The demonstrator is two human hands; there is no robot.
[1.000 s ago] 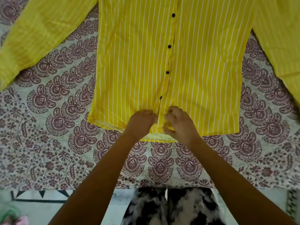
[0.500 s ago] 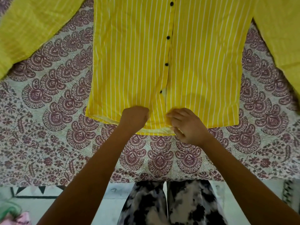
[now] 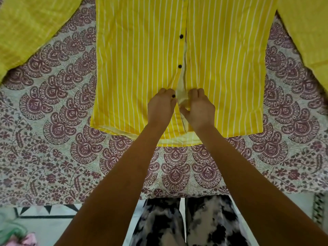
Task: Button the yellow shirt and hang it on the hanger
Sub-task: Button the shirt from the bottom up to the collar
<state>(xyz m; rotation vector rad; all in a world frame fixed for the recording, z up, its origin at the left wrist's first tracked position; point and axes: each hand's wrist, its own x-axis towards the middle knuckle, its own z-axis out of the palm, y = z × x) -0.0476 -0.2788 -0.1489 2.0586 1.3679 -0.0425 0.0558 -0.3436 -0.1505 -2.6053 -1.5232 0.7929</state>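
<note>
The yellow shirt [image 3: 134, 59] with thin white stripes lies flat, front up, on a patterned bedspread [image 3: 58, 125], its sleeves spread out to both sides. Small black buttons run down its middle; two of them [image 3: 181, 36] look fastened. Below them the two front edges gape, showing a pale inner strip [image 3: 182, 89]. My left hand [image 3: 160, 108] pinches the left front edge, with a black button [image 3: 173, 96] at its fingertips. My right hand [image 3: 199, 108] grips the right front edge beside it. I see no hanger.
The bedspread's near edge runs across the lower view. Below it are my legs in black-and-white trousers [image 3: 186, 222] and a pale tiled floor [image 3: 44, 222]. Some green and pink cloth [image 3: 16, 237] lies at the bottom left.
Both hands moved up from the hem to the lowest loose button and drew together. The front edges have parted there. The view tilted, so the shirt sits nearer.
</note>
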